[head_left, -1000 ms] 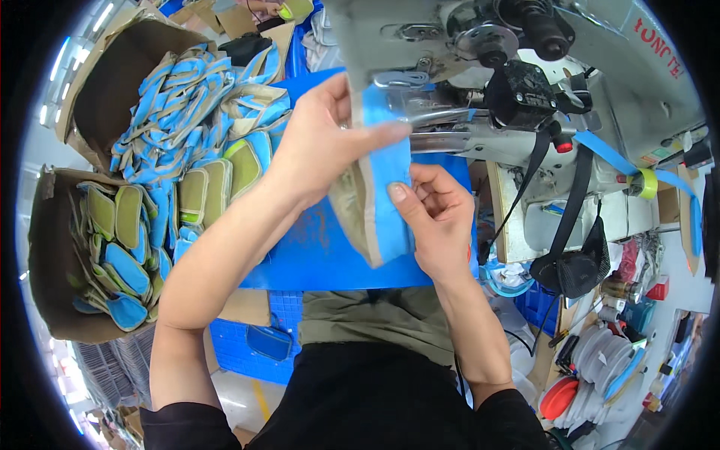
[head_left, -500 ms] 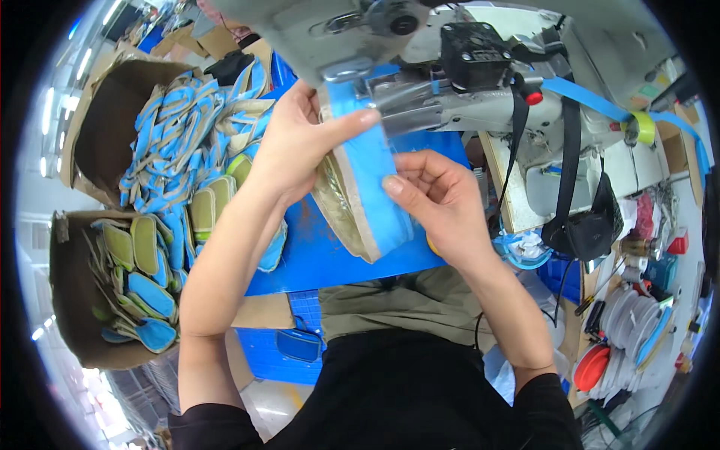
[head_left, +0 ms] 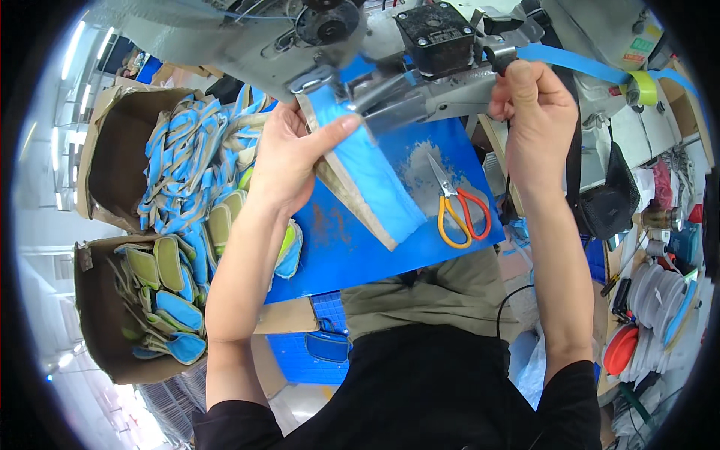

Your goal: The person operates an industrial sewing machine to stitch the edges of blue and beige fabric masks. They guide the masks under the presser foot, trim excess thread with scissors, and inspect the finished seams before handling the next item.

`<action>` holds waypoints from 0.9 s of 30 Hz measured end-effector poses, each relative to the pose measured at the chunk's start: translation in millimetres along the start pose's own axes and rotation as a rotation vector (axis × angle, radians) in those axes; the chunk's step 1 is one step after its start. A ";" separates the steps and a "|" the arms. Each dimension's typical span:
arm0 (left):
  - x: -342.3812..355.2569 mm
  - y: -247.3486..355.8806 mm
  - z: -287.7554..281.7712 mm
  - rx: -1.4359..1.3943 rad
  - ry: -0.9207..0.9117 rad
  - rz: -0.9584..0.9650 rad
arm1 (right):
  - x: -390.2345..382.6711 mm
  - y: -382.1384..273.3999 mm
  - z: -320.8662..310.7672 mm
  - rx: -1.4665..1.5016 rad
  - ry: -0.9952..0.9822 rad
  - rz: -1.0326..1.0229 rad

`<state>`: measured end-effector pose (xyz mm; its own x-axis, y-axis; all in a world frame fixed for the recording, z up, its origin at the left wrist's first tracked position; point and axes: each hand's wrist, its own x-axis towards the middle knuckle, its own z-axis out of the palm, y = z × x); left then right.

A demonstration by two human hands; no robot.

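Note:
My left hand (head_left: pixel 289 154) pinches a blue fabric piece with beige edging (head_left: pixel 375 187), thumb on top and fingers beneath. The piece's upper end lies under the presser foot of a sewing machine (head_left: pixel 330 26); its free end slants down over the blue tabletop (head_left: pixel 330 270). Raised at the right, my right hand (head_left: pixel 534 112) has curled fingers against a metal fitting on the machine arm, where a blue tape (head_left: pixel 574 66) comes in. What those fingers grip is hidden. Below, scissors (head_left: pixel 454 210) with one orange and one red handle lie on the tabletop.
Left of the table, one cardboard box (head_left: pixel 112 165) stands beside heaped blue and beige strips (head_left: pixel 180 161); another box (head_left: pixel 105 322) holds green and blue padded pieces (head_left: pixel 180 307). A black box-shaped unit (head_left: pixel 435 37) sits on the machine. Tape rolls (head_left: pixel 649 307) stand at the right.
My right hand has left the fabric's edge and risen to the fitting on the machine arm, uncovering the scissors. My left hand still holds the fabric at the presser foot. The view has shifted.

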<state>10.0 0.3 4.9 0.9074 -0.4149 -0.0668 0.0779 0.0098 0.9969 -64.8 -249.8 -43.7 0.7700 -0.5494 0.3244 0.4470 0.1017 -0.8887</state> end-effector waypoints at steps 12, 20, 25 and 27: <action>-2.7 -6.4 -9.0 -0.087 -0.039 -0.030 | -70.4 19.4 71.2 -0.005 -0.346 0.241; -3.2 0.5 -11.1 -0.166 -0.042 -0.113 | -83.6 30.2 83.3 0.230 -0.257 0.338; 2.0 5.8 -13.8 -0.282 -0.010 -0.169 | -86.5 27.7 84.3 0.234 -0.229 0.381; 4.5 6.2 -15.1 -0.292 -0.003 -0.175 | -87.7 25.7 84.6 0.236 -0.217 0.390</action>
<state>20.7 12.2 10.2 0.8687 -0.4359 -0.2351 0.3477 0.1986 0.9163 -82.2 -128.8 -67.5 0.9658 -0.2511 0.0650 0.1788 0.4631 -0.8681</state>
